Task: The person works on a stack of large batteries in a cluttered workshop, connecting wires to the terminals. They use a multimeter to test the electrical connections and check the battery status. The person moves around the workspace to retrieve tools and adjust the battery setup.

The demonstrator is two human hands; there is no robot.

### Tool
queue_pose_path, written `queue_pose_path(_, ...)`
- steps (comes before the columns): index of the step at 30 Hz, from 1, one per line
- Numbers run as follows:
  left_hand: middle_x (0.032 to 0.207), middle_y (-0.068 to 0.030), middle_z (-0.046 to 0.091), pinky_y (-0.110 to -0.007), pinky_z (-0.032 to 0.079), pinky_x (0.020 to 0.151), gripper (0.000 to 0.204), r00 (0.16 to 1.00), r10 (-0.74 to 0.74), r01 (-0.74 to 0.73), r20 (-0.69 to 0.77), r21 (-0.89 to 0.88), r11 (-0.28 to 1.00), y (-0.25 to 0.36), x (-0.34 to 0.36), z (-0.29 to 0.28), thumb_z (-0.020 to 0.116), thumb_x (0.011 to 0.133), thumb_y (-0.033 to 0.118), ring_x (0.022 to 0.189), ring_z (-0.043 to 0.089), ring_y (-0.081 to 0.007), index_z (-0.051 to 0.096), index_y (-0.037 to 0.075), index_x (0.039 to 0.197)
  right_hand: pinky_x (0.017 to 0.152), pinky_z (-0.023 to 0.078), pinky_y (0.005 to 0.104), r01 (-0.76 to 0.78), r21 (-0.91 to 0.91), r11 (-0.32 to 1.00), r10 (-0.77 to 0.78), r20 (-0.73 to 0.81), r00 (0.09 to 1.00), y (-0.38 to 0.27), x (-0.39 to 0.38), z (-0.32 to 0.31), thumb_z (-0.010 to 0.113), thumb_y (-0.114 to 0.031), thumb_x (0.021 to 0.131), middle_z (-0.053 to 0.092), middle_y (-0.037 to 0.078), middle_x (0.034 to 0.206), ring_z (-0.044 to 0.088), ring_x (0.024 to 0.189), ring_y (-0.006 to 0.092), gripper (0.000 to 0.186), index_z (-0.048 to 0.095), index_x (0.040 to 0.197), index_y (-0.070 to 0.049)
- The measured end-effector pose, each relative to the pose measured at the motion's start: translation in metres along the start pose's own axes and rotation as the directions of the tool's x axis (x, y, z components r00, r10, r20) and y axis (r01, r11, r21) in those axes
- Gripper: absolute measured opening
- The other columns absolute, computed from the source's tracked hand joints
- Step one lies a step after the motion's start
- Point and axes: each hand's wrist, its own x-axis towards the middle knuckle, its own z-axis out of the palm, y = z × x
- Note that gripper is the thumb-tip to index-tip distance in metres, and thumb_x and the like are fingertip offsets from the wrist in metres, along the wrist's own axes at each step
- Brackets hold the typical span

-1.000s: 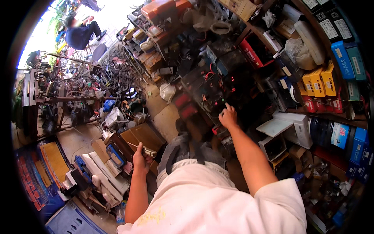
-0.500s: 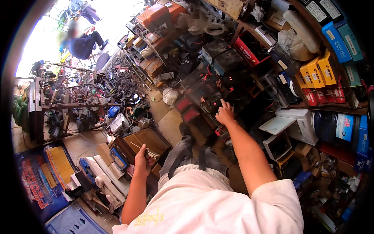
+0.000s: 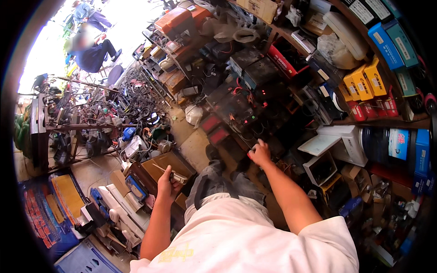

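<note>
The left hand [image 3: 165, 186] grips a small pale gadget [image 3: 180, 178] beside a brown board [image 3: 175, 157]; a thin rod [image 3: 158, 167] sticks out past the thumb. The right hand [image 3: 261, 154] has curled fingers near a dark machine [image 3: 236, 105] with red and green lights; I cannot tell whether it grips anything. 2 red boxes [image 3: 217, 135] lie between the machine and a white plastic bag [image 3: 194, 115].

Left hand [image 3: 165, 186] closed round a small pale device [image 3: 180, 178], thin rod [image 3: 158, 167] jutting past the thumb. Right hand [image 3: 260, 154] curled, just this side of dark units [image 3: 233, 108] with small lights [image 3: 263, 92]; red piece [image 3: 250, 155] at its fingertips, held or not unclear. Yellow boxes [image 3: 361, 83] shelved right. Cable heap [image 3: 146, 98] left, seated person [image 3: 92, 58] beyond.
</note>
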Motion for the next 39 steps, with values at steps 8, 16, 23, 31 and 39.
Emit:
queue_pose_path(8,0.06,0.0036,0.042,-0.021,0.032,0.046,0.026,0.977,-0.091,0.047,0.191,0.22,0.974,-0.032,0.035,0.087,0.052,0.09,0.036,0.05,0.04,-0.0076,0.051,0.011,0.081,0.075,0.048,0.0275,-0.253,0.841,0.478,-0.117,0.347,0.93,-0.11,-0.086,-0.068,0.067,-0.021,0.079,0.059,0.012,0.105,0.061,0.084,0.0159,0.042,0.054,0.111,0.002)
queue_pose_path(16,0.075,-0.0017,0.05,-0.028,0.042,0.062,0.021,0.875,-0.183,0.071,0.449,0.255,0.964,-0.084,0.032,0.151,0.049,0.092,0.027,0.068,0.049,-0.0142,0.052,0.006,0.09,0.073,0.048,0.025,-0.071,0.904,0.422,0.027,0.065,0.997,-0.092,-0.114,-0.093,0.064,-0.009,0.078,0.063,0.007,0.091,0.059,0.081,0.0102,0.03,0.056,0.104,0.003)
queue_pose_path(23,0.088,-0.0092,0.056,-0.034,0.049,0.071,0.024,0.928,-0.098,0.08,0.359,0.065,0.995,-0.094,0.041,0.125,0.048,0.082,-0.003,0.079,0.055,-0.0199,0.05,-0.002,0.106,0.063,0.045,0.0228,-0.084,0.864,0.496,0.206,-0.023,0.978,-0.032,-0.144,-0.116,0.063,-0.007,0.076,0.061,0.004,0.083,0.055,0.069,0.0083,0.025,0.058,0.099,0.002)
queue_pose_path(31,0.077,-0.0034,0.055,-0.029,0.047,0.06,0.021,0.912,-0.114,0.083,0.394,0.095,0.992,-0.103,0.037,0.134,0.055,0.09,0.023,0.068,0.053,-0.0146,0.054,0.003,0.098,0.067,0.046,0.0263,0.027,0.791,0.611,0.167,-0.162,0.972,-0.013,-0.146,-0.124,0.064,-0.005,0.074,0.061,0.007,0.085,0.057,0.072,0.0129,0.025,0.058,0.097,0.001)
queue_pose_path(39,0.073,0.0001,0.051,-0.026,0.042,0.058,0.015,0.928,-0.068,0.021,0.367,0.13,0.991,-0.111,0.028,0.13,0.056,0.089,0.022,0.063,0.049,-0.0118,0.052,0.008,0.089,0.071,0.047,0.0301,0.136,0.616,0.776,0.102,-0.336,0.936,-0.007,-0.123,-0.132,0.068,-0.006,0.072,0.063,0.01,0.084,0.059,0.076,0.0182,0.026,0.057,0.095,-0.001)
